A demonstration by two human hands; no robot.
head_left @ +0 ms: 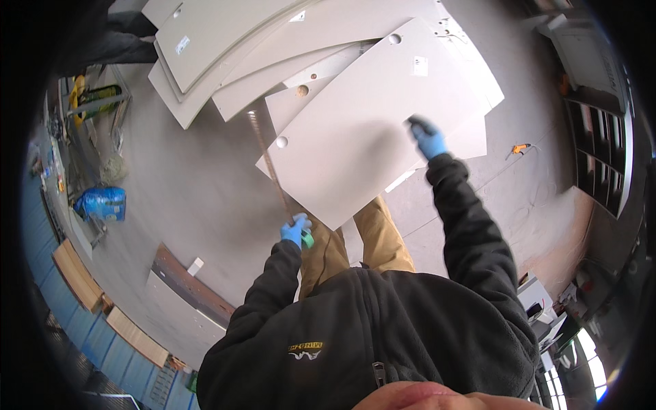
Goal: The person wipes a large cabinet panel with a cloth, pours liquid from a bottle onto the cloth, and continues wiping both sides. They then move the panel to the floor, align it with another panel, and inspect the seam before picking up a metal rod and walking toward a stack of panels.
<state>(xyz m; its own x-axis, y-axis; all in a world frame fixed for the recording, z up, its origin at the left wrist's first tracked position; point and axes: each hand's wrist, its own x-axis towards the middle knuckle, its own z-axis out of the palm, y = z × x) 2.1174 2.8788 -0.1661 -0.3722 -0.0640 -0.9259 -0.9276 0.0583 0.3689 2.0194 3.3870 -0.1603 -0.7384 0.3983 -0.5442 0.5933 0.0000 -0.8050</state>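
My left hand [292,232], in a blue glove, is closed around a green tape measure [307,239] near my legs. Its long blade [267,156] runs out away from me, passing the left corner of a pale flat panel [348,143] with round holes. Also blue-gloved, my right hand [430,143] is over the right part of that panel. The fingers are closed on a small dark object [419,124], too blurred to name. Whether that hand touches the panel, I cannot tell.
More pale panels [225,48] lie stacked and fanned out beyond. A yellow-orange tool [521,148] with a cord lies on the grey floor to the right, before a dark rack [601,154]. At left are a blue bag [101,203] and a brown-topped board [191,283]. Another person's dark-clad legs [113,42] show at far left.
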